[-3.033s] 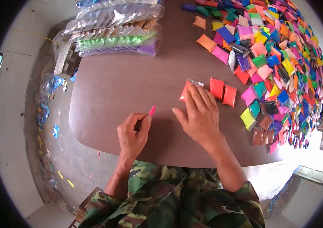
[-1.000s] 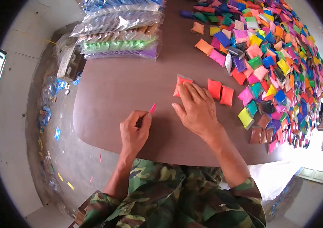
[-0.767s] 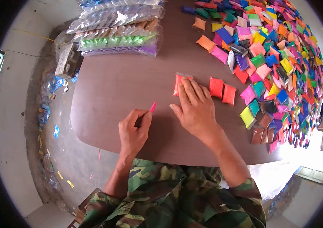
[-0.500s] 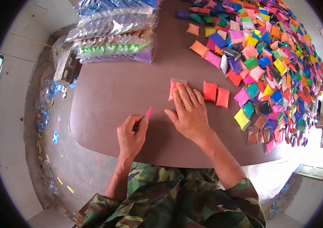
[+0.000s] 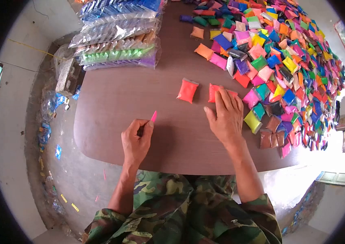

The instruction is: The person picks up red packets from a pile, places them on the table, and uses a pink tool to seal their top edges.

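Observation:
My left hand (image 5: 136, 140) hovers over the near left part of the table, thumb and forefinger pinching a slim pink pointed plastic piece (image 5: 154, 116). My right hand (image 5: 229, 118) lies palm down with fingers stretched, its fingertips over two small red packets. One red packet (image 5: 212, 92) shows to the left of the fingers; the other is mostly covered by them. A third, loose red packet (image 5: 187, 90) lies flat, apart from both hands, between them and further up the table.
A large heap of small packets in many colours (image 5: 270, 61) covers the right side of the brown table (image 5: 115, 97). Clear bags of sorted packets (image 5: 119, 40) are stacked at the back left. A concrete block (image 5: 67, 77) and litter lie on the floor beyond the left edge.
My right hand has moved right, off the left red packet and onto the other two. That left packet now lies uncovered and slightly tilted. My left hand still holds the pink piece.

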The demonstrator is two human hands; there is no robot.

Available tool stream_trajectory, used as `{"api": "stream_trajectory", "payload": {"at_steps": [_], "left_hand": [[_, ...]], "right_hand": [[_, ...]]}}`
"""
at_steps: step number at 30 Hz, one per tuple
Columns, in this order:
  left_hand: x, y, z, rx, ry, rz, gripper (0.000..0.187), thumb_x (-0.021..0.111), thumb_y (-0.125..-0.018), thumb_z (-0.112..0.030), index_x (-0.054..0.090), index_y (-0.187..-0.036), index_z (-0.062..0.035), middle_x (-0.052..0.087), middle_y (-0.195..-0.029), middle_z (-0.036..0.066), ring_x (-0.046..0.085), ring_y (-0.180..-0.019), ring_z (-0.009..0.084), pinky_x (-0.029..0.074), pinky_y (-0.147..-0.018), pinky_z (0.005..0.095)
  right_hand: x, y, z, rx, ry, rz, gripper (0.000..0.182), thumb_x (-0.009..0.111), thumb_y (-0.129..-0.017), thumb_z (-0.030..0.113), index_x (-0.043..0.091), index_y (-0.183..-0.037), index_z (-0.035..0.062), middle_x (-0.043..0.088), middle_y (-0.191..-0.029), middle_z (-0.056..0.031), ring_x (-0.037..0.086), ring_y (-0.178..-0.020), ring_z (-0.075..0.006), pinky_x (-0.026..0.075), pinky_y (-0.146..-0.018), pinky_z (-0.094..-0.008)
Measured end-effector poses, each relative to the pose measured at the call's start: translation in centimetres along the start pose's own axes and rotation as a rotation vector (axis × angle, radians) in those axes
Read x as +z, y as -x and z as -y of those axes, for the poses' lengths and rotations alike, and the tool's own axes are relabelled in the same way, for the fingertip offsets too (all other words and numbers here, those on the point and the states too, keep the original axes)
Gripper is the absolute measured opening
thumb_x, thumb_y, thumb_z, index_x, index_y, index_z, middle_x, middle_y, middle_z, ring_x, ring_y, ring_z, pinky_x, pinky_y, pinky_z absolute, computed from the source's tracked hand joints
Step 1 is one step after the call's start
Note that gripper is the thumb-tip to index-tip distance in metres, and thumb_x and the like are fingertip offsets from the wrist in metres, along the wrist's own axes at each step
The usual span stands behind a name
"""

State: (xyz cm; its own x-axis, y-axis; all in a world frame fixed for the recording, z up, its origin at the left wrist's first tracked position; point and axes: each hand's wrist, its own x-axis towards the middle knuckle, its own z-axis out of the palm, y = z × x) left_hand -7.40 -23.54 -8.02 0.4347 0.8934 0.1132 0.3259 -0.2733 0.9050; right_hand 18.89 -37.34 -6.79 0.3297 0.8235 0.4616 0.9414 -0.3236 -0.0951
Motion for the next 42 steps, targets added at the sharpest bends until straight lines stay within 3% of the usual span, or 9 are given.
{"api": "stream_trajectory", "payload": {"at_steps": [4, 14, 24, 33, 42], "left_hand": [[0.0, 0.0, 0.1, -0.004, -0.031, 0.008, 0.015, 0.075, -0.104, -0.013, 0.074, -0.099, 0.0012, 0.066, -0.075, -0.001, 0.057, -0.070, 0.0062, 0.047, -0.063, 0.0263], [0.1, 0.1, -0.1, -0.034, -0.041, -0.001, 0.015, 0.076, -0.104, -0.014, 0.075, -0.101, 0.0008, 0.066, -0.075, -0.002, 0.056, -0.070, 0.0060, 0.046, -0.064, 0.0254], [0.3, 0.1, 0.2, 0.041, 0.002, -0.035, 0.012, 0.077, -0.103, -0.009, 0.073, -0.096, 0.0008, 0.061, -0.068, -0.001, 0.049, -0.062, 0.0042, 0.041, -0.056, 0.0253], [0.3, 0.0, 0.0, 0.005, 0.005, -0.017, 0.012, 0.077, -0.103, -0.008, 0.073, -0.097, 0.0014, 0.061, -0.068, -0.002, 0.050, -0.062, 0.0040, 0.041, -0.056, 0.0247], [0.3, 0.1, -0.2, 0.048, 0.000, -0.023, 0.011, 0.077, -0.103, -0.008, 0.074, -0.098, 0.0015, 0.060, -0.068, -0.003, 0.049, -0.063, 0.0038, 0.041, -0.056, 0.0248]], "right_hand": [[0.1, 0.6, -0.7, -0.008, 0.021, 0.036, 0.063, 0.084, -0.091, 0.031, 0.064, -0.139, -0.0048, 0.063, -0.147, -0.0193, 0.061, -0.136, -0.0320, 0.036, -0.121, -0.0563], [-2.0, 3.6, 2.4, -0.074, -0.051, 0.147, 0.064, 0.081, -0.093, 0.031, 0.062, -0.144, -0.0032, 0.062, -0.146, -0.0208, 0.058, -0.138, -0.0352, 0.036, -0.122, -0.0565], [-1.4, 3.4, 3.1, -0.004, -0.075, 0.213, 0.076, 0.081, -0.094, 0.039, 0.056, -0.153, -0.0029, 0.047, -0.166, -0.0205, 0.045, -0.154, -0.0368, 0.041, -0.119, -0.0573], [-1.1, 3.7, 1.2, 0.005, -0.170, 0.188, 0.074, 0.078, -0.097, 0.039, 0.055, -0.155, -0.0022, 0.055, -0.160, -0.0203, 0.051, -0.151, -0.0362, 0.044, -0.118, -0.0537], [-1.7, 2.9, 1.4, -0.025, -0.131, 0.180, 0.061, 0.079, -0.096, 0.035, 0.066, -0.145, 0.0008, 0.062, -0.152, -0.0149, 0.058, -0.142, -0.0322, 0.045, -0.118, -0.0518]]}}
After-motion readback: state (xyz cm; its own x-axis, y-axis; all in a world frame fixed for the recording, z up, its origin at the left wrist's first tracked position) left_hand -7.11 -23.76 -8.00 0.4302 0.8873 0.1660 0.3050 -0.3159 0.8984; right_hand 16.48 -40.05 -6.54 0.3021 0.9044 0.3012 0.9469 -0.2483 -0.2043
